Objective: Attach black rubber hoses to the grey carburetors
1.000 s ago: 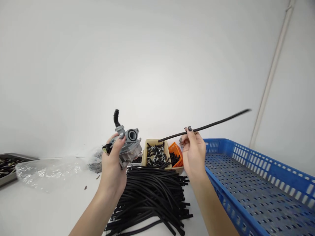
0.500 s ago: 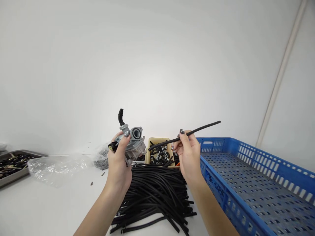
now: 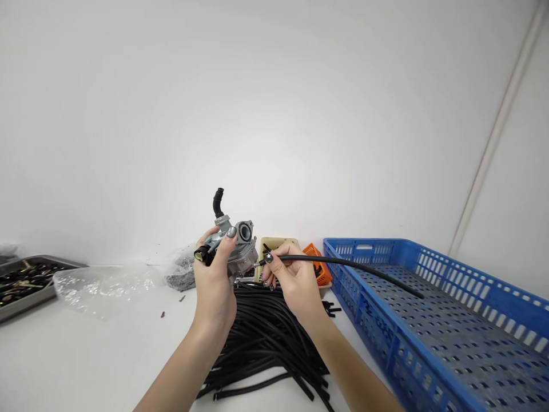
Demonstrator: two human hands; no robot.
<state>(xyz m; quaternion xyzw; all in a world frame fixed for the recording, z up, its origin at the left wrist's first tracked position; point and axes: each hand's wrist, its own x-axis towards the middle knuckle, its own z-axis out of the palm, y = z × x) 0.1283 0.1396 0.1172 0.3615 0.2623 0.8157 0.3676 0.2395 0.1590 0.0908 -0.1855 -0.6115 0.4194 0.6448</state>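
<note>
Grey cast-metal carburettor sits upheld in the left hand, above the surface, its curved black rubber elbow pointing up. The left fingers wrap closed around its body. The right hand has swung in toward the left since a moment ago, its fingers pinched on a length of black rubber hose near one end. That hose has dropped from a raised slant to nearly level, its near end now just beside the carburettor (whether they touch, I cannot tell), its far end reaching over a blue perforated plastic crate. Below the hands lies a heap of cut black hose; behind them stand a tan tray of black-and-metal fittings and an orange basket.
</note>
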